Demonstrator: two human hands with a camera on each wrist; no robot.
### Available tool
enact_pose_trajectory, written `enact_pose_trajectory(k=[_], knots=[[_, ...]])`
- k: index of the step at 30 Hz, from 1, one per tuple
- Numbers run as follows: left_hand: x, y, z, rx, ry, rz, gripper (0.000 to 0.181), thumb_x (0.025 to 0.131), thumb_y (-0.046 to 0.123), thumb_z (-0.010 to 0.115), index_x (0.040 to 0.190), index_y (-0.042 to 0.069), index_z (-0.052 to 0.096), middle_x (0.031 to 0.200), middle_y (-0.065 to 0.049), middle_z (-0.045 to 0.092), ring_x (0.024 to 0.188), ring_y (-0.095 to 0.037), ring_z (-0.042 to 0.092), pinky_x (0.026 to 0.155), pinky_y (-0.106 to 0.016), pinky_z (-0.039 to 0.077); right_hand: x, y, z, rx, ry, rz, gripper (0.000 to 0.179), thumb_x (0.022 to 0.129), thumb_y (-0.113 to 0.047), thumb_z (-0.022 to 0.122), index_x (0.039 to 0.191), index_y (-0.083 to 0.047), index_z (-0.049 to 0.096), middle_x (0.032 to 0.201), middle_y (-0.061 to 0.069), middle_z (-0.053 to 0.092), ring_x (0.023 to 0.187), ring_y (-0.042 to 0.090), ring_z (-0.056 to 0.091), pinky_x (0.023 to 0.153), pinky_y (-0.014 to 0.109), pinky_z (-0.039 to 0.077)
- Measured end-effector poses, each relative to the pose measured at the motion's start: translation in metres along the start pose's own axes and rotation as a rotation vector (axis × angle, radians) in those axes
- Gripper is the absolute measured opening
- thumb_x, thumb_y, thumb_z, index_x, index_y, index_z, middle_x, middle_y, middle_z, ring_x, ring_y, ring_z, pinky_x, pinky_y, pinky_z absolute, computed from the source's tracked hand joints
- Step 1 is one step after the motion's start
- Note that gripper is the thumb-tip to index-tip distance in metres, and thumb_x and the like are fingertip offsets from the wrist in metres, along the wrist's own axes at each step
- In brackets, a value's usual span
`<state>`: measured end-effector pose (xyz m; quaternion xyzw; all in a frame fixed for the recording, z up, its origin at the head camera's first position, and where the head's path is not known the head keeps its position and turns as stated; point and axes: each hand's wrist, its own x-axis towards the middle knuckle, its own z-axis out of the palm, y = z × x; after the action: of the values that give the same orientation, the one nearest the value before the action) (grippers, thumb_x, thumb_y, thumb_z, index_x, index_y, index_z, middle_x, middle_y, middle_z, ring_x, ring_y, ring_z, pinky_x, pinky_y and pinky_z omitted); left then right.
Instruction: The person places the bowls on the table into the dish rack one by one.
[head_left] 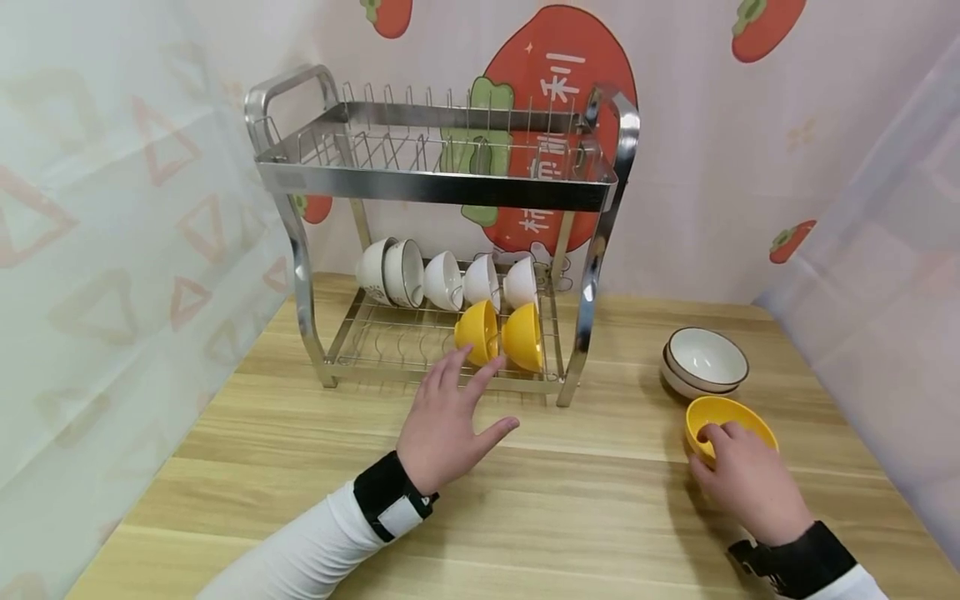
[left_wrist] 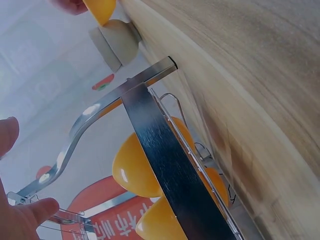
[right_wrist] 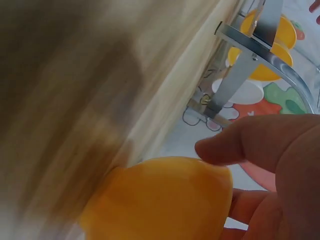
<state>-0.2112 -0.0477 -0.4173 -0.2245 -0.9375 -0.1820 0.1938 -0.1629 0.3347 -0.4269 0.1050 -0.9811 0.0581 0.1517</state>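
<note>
A yellow bowl [head_left: 720, 407] is at the right, its wall between the thumb and curled fingers of my right hand [head_left: 750, 479]. In the right wrist view the thumb lies along the rim of this bowl [right_wrist: 160, 200], with the other fingers on its far side. My left hand [head_left: 450, 421] is spread and holds nothing, close before the lower front of the metal dish rack [head_left: 442, 187]. Just past its fingertips, two yellow bowls [head_left: 522, 337] stand on edge in the lower tier. Behind them, three small white bowls [head_left: 442, 282] and two larger patterned bowls [head_left: 403, 273] lean in a row.
Two dark-rimmed white bowls [head_left: 705, 360] are stacked on the wooden table [head_left: 585, 508], right behind the yellow bowl at the right. The rack's upper tier has upright wire dividers [head_left: 420, 154]. A printed curtain [head_left: 697, 150] hangs around the back and sides.
</note>
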Motion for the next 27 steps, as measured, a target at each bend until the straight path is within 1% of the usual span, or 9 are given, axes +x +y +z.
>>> enact_pose_trajectory(k=[2,6,10,14,17,20,24,26,27], knots=[[0.0,-0.001,0.001,-0.003,-0.007,0.004,0.077,0.085,0.069,0.054,0.149,0.03,0.036,0.149,-0.017,0.029,0.132,-0.034,0.024,0.106,-0.057,0.032,-0.002,0.001,0.001,-0.008,-0.037,0.0,0.021,0.077,-0.014,0.071,0.089,0.002,0.065,0.077,0.015,0.061,0.063,0.028,0.055,0.054,0.047,0.049],[-0.002,-0.004,0.002,0.009,-0.013,-0.003,0.077,0.085,0.069,0.054,0.149,0.03,0.036,0.15,-0.018,0.029,0.133,-0.036,0.024,0.106,-0.058,0.031,-0.002,-0.001,0.003,-0.017,-0.123,0.013,0.018,0.08,-0.01,0.068,0.094,0.001,0.064,0.07,0.008,0.056,0.058,0.021,0.05,0.049,0.038,0.045],[-0.002,-0.006,0.002,0.016,-0.003,-0.004,0.077,0.085,0.069,0.055,0.149,0.031,0.036,0.15,-0.018,0.029,0.132,-0.036,0.024,0.106,-0.058,0.031,0.0,-0.002,0.005,-0.023,-0.153,0.022,0.017,0.082,-0.009,0.067,0.095,0.0,0.064,0.065,0.004,0.051,0.054,0.018,0.044,0.046,0.033,0.041],[-0.001,-0.005,0.001,0.017,-0.004,0.009,0.075,0.086,0.068,0.053,0.149,0.03,0.037,0.149,-0.018,0.031,0.131,-0.035,0.025,0.106,-0.057,0.032,-0.001,-0.003,0.004,-0.012,-0.128,0.019,0.012,0.081,-0.007,0.066,0.092,-0.003,0.065,0.064,0.002,0.051,0.055,0.017,0.043,0.047,0.032,0.039],[0.002,-0.003,0.001,0.01,-0.002,0.009,0.072,0.087,0.067,0.052,0.147,0.029,0.04,0.147,-0.017,0.034,0.13,-0.034,0.028,0.104,-0.056,0.034,-0.002,-0.007,0.002,0.025,-0.087,0.003,0.014,0.08,-0.005,0.064,0.093,-0.003,0.067,0.07,0.003,0.058,0.059,0.017,0.048,0.051,0.036,0.045],[0.004,-0.001,-0.001,-0.004,0.005,0.009,0.069,0.088,0.065,0.053,0.144,0.027,0.043,0.144,-0.017,0.038,0.128,-0.034,0.032,0.102,-0.055,0.038,-0.002,-0.015,-0.002,0.068,-0.037,-0.028,0.02,0.078,-0.003,0.062,0.097,-0.002,0.069,0.078,0.006,0.064,0.067,0.019,0.054,0.06,0.043,0.051],[0.006,0.003,-0.002,-0.02,0.026,0.004,0.067,0.088,0.061,0.056,0.143,0.023,0.045,0.141,-0.016,0.041,0.124,-0.033,0.039,0.095,-0.052,0.046,0.003,-0.032,-0.003,0.129,0.03,-0.123,0.022,0.076,-0.002,0.065,0.097,-0.002,0.071,0.086,0.007,0.069,0.076,0.022,0.059,0.07,0.046,0.052],[0.007,0.005,-0.002,-0.064,0.036,-0.003,0.066,0.089,0.059,0.056,0.142,0.021,0.045,0.14,-0.015,0.042,0.12,-0.031,0.043,0.087,-0.048,0.053,0.008,-0.042,0.0,0.163,0.07,-0.205,0.023,0.075,-0.002,0.067,0.097,-0.002,0.072,0.089,0.007,0.071,0.08,0.021,0.06,0.072,0.045,0.052],[0.008,0.006,-0.002,-0.106,0.029,-0.011,0.065,0.091,0.058,0.056,0.143,0.019,0.045,0.14,-0.014,0.042,0.119,-0.03,0.045,0.085,-0.047,0.054,0.011,-0.048,0.001,0.18,0.088,-0.252,0.022,0.074,-0.003,0.069,0.096,-0.004,0.072,0.089,0.006,0.071,0.08,0.02,0.059,0.072,0.044,0.051]])
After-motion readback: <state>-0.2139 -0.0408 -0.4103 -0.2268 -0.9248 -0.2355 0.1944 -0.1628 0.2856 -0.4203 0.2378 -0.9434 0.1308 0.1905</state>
